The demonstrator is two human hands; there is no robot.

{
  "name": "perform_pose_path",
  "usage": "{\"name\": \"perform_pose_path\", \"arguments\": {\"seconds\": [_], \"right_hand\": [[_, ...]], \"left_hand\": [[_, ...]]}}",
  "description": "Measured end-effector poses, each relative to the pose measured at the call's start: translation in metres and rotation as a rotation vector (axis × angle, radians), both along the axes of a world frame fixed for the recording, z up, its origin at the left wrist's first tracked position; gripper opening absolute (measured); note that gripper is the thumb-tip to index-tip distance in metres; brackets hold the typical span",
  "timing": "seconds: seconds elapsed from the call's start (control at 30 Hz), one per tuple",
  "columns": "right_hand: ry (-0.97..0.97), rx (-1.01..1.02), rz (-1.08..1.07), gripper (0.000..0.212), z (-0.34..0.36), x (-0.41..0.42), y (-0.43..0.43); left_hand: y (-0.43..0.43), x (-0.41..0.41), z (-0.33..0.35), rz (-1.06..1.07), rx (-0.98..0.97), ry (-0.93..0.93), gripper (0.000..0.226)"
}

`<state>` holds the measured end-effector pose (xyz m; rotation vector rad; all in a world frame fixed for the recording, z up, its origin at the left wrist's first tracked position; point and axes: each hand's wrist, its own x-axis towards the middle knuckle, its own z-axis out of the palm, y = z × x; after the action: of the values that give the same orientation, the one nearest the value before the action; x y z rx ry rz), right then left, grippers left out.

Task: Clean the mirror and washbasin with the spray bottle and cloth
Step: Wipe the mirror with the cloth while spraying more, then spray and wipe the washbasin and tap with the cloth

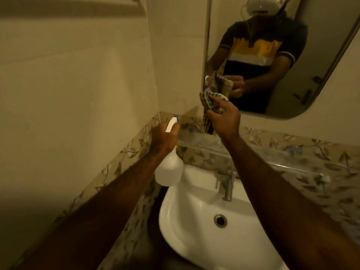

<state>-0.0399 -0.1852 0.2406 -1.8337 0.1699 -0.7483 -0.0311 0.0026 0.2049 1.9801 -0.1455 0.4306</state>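
Observation:
My left hand (pixel 163 137) grips the neck of a white spray bottle (pixel 169 172), its nozzle pointing up toward the wall corner, the body hanging over the basin's back left rim. My right hand (pixel 224 117) holds a checked cloth (pixel 207 100) bunched against the lower left corner of the mirror (pixel 311 55); part of the cloth hangs down below the hand. The mirror reflects a person with both hands and the cloth. The white washbasin (pixel 187 236) sits below, between my forearms.
A chrome tap (pixel 228 188) stands at the basin's back edge, and a drain (pixel 220 220) lies in its bowl. A glass shelf (pixel 253 152) runs under the mirror. Leaf-patterned tiles (pixel 321 184) border the plain wall (pixel 78 75) on the left.

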Motion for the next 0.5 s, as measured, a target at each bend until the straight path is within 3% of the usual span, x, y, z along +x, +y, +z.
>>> {"name": "perform_pose_path", "arguments": {"seconds": [0.1,0.23,0.4,0.5], "right_hand": [[-0.007,0.141,0.071,0.055,-0.033,-0.014,0.018],[0.079,0.326,0.177,0.055,-0.079,-0.035,0.043],[0.232,0.304,0.241,0.051,-0.146,-0.058,0.059],[0.349,0.299,0.171,0.048,-0.188,-0.063,0.056]], "left_hand": [[0.014,-0.011,-0.029,0.009,0.034,0.043,0.053],[0.022,-0.026,-0.067,0.061,0.067,0.118,0.041],[0.021,-0.037,-0.108,0.076,0.185,0.246,0.035],[0.016,-0.044,-0.129,0.09,0.222,0.265,0.034]]}}
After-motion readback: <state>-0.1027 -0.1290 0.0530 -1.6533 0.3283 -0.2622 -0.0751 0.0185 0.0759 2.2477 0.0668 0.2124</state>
